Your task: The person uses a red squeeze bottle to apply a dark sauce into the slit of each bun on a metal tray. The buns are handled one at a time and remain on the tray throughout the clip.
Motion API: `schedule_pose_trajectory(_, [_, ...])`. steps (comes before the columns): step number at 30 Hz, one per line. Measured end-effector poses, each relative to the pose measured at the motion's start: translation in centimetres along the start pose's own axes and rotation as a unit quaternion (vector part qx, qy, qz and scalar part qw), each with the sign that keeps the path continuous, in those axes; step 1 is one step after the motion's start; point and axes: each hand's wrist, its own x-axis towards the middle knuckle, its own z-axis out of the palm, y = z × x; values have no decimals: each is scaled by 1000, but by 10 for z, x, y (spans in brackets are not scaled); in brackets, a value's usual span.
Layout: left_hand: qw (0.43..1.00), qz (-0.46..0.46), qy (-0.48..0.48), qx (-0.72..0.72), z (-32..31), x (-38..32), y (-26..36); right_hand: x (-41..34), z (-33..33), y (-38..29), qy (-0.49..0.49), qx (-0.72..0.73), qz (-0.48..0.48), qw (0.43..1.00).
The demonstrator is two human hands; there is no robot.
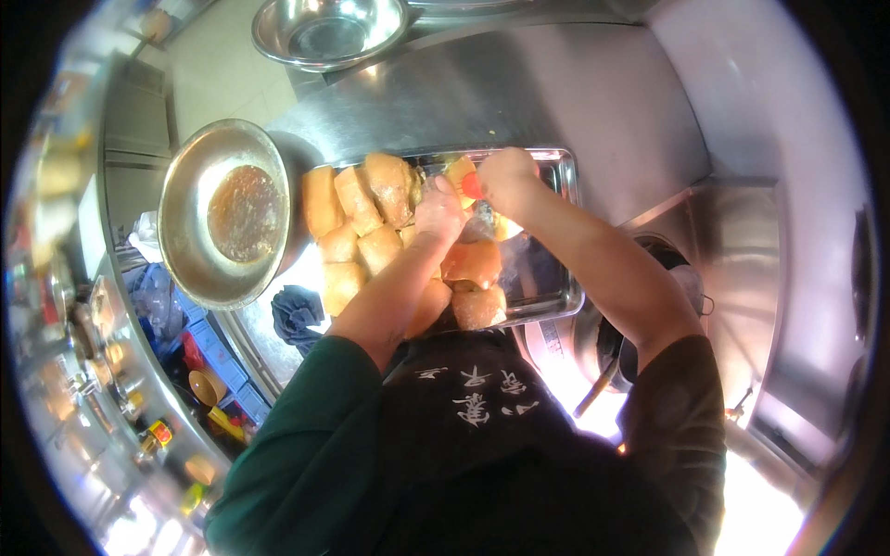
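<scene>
A rectangular metal tray (571, 278) holds several thick blocks of pale, golden-skinned meat (343, 281), which look like pork. My left hand (442, 208) rests on a piece in the tray's upper middle; its fingertips are partly hidden, so its hold cannot be made out. Just to its right, my right hand (510, 174) is closed around a tool with a red part (472, 185), whose tip touches a small upright piece (459, 169). The rest of that tool is hidden in the fist. Under my right forearm lies another pale piece, partly covered.
Left of the tray stands a large metal bowl (174, 215) with brownish liquid residue. Another steel bowl (330, 59) is at the top. A dark crumpled cloth (297, 316) lies below the left bowl. A pan with a handle (596, 390) is at lower right, beside the steel counter (612, 90).
</scene>
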Motion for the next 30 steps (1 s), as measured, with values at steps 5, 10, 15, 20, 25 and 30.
schedule_pose_trajectory(5, [1000, -5, 7, 10, 3, 2, -4, 1, -34, -40, -63, -46, 48, 996])
schedule_pose_trajectory(10, [999, -16, -4, -37, 10, 3, -3, 10, -43, -75, -103, -241, -40, 964])
schedule_pose_trajectory(15, [990, -70, -111, -56, 15, 18, -12, 7, -48, -88, -109, -281, -28, 953])
schedule_pose_trajectory(20, [998, 32, -17, 58, 8, 5, 9, 9, -14, -13, -55, -8, 39, 998])
schedule_pose_trajectory(25, [998, 17, -11, 62, -3, 8, 5, -37, -30, 5, -13, -15, 30, 999])
schedule_pose_trajectory(30, [999, 20, -12, 45, -7, 4, 8, -19, -30, 26, 14, -39, 77, 996])
